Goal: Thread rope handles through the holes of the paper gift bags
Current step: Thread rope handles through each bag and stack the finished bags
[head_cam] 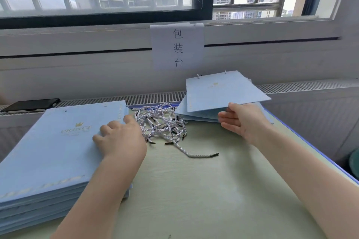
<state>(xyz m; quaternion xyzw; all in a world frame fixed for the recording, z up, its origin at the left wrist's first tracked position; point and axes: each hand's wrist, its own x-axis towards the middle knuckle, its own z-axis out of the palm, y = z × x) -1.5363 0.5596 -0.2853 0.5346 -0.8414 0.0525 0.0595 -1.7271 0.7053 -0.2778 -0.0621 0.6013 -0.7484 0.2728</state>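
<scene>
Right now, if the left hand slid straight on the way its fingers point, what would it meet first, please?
The left hand rests on the bag stack, fingers pointing away. Probably only more of the top bag, then the vent grille; depth is unclear.

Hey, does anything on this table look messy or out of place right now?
Mostly the rope handles: they lie in a tangled heap between the two bag stacks, one strand trailing toward the near edge. The finished bag that the right hand holds sits tilted on its pile.
</scene>
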